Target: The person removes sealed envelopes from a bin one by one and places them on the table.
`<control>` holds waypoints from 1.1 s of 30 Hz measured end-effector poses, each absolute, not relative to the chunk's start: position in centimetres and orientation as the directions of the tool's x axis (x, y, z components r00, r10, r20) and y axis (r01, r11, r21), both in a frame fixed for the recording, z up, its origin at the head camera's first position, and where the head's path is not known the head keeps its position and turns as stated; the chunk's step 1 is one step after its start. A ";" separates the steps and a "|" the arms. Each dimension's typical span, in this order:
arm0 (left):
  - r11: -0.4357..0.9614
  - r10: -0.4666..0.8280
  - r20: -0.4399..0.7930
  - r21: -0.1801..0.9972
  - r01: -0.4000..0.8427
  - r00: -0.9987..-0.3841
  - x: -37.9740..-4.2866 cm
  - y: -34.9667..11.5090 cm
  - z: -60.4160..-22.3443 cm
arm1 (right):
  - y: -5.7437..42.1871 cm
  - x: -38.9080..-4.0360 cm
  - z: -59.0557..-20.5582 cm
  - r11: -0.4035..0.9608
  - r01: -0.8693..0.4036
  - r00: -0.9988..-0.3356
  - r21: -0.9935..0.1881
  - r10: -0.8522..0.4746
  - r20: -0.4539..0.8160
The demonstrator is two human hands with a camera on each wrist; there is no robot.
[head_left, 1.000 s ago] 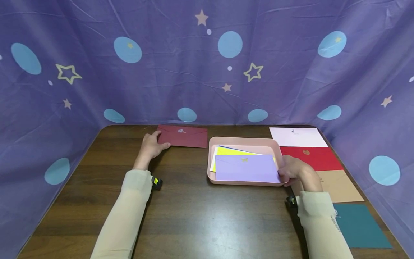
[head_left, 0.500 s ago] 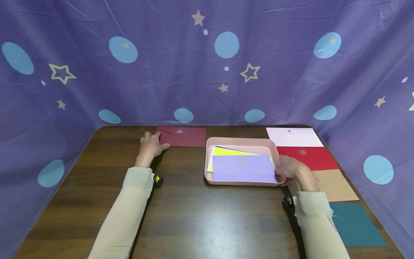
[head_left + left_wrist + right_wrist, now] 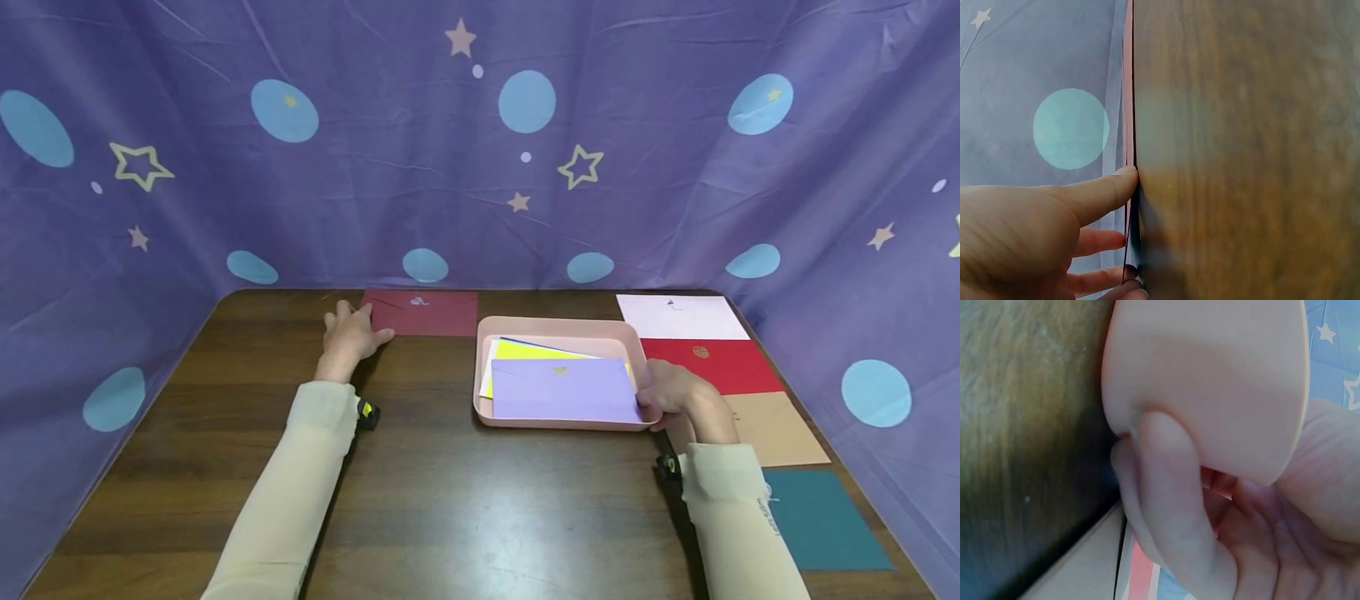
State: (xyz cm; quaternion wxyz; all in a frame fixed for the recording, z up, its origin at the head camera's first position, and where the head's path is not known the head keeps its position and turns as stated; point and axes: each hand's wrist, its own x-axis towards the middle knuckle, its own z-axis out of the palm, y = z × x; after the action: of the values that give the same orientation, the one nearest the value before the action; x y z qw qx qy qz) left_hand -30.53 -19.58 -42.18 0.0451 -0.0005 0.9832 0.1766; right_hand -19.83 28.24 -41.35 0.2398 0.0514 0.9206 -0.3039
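Observation:
At the far left of the table lies a maroon envelope (image 3: 427, 314) with a small silver print. My left hand (image 3: 350, 337) rests at its left end, fingers spread; in the left wrist view the thumb (image 3: 1100, 194) touches the envelope's near edge. My right hand (image 3: 675, 393) holds the near right corner of a pink tray (image 3: 558, 323), with fingers (image 3: 1169, 481) curled against its outer wall and the thumb toward the rim. Inside the tray a lilac envelope (image 3: 562, 396) overlaps a yellow one (image 3: 525, 350), with white and blue edges showing behind.
Down the table's right side lie a white envelope (image 3: 682, 317), a red envelope (image 3: 731, 367), a tan envelope (image 3: 783, 433) partly behind my right hand, and a teal envelope (image 3: 832, 521). A purple patterned curtain (image 3: 637, 208) encloses the table's back and sides.
The maroon envelope has shifted slightly toward the back edge and its near edge now lies straighter. My left hand moved with it. The view turned a little; the right hand stays on the tray.

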 end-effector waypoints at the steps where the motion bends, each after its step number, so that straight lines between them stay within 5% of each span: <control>1: 0.938 0.014 -0.091 0.347 -0.019 -0.996 -30.5 -19.6 -42.1 | 28.2 -19.8 -41.4 0.805 0.245 -0.878 -0.540 -0.052 -0.476; 20: 0.932 0.002 -0.051 0.363 -0.017 -0.999 -30.5 -19.6 -41.7 | 28.1 -19.8 -41.3 0.796 0.242 -0.879 -0.555 -0.061 -0.472; 33: 0.789 0.287 0.250 0.486 0.376 -0.925 -30.0 -15.1 -39.3 | 28.3 -19.6 -41.2 0.804 0.223 -0.883 -0.551 -0.073 -0.464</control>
State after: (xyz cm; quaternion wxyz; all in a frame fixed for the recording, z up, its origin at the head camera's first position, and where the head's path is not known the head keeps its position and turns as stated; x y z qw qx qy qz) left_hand -29.97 -15.07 -39.29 -0.0814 0.1759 0.9422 0.2734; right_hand -19.59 28.28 -41.21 0.2386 0.0410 0.9194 -0.3101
